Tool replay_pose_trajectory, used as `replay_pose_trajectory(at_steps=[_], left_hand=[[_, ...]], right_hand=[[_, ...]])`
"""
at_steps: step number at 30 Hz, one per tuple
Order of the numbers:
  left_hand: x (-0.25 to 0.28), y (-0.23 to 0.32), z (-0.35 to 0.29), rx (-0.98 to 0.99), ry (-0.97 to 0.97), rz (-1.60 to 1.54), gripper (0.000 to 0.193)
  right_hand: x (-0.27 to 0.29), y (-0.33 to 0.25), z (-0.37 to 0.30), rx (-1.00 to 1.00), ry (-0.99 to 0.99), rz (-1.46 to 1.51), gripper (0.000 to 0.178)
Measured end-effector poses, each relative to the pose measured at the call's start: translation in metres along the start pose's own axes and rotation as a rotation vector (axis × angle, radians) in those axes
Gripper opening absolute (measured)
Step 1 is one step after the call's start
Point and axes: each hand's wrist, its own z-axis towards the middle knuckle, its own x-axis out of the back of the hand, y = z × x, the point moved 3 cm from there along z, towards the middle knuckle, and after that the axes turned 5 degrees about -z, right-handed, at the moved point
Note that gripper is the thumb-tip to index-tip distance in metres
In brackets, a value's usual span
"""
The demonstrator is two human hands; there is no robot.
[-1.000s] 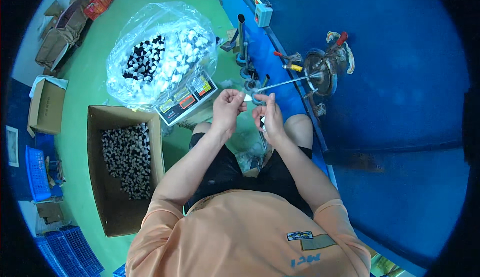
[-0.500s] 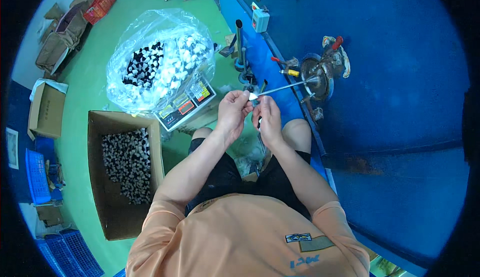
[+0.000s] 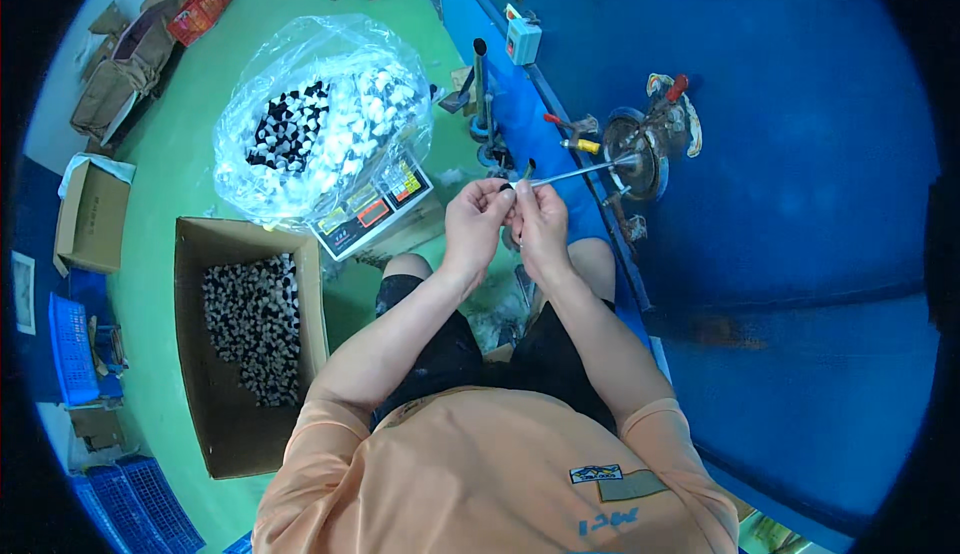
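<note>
My left hand [image 3: 474, 231] and my right hand [image 3: 541, 228] meet in front of me, fingertips pinched together. Between them is a small piece [image 3: 507, 187], black at the left and white at the right; its full shape is hidden by the fingers. Both hands appear closed on it. A thin metal rod [image 3: 580, 173] runs from a round metal fixture [image 3: 636, 154] on the blue surface to my fingertips, its tip at the piece. To the left, a clear plastic bag [image 3: 240, 144] holds many white and black-and-white pieces.
A scale [image 3: 372, 216] stands under the bag's near edge. A cardboard box [image 3: 190, 384] beside my left arm holds a heap of black-and-white pieces. An upright metal pipe [image 3: 480, 84] and a grey switch box [image 3: 522, 42] stand along the blue panel. Crates and cartons line the left wall.
My hands have come together. The black part, earlier low in my right hand, now shows beside the white one at the rod's tip. The fingers cover more of the piece.
</note>
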Motion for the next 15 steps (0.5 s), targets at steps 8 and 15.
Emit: replay_pose_trajectory(at_steps=[8,15], left_hand=[[0.038,0.020,-0.014,-0.207,0.144,0.188,0.011],[0.090,0.083,-0.062,-0.486,0.367,-0.076,0.021]], right_hand=[[-0.009,-0.004,-0.013,-0.098,-0.132,0.054,0.031],[-0.008,0.014,-0.019,-0.192,-0.115,0.140,0.047]])
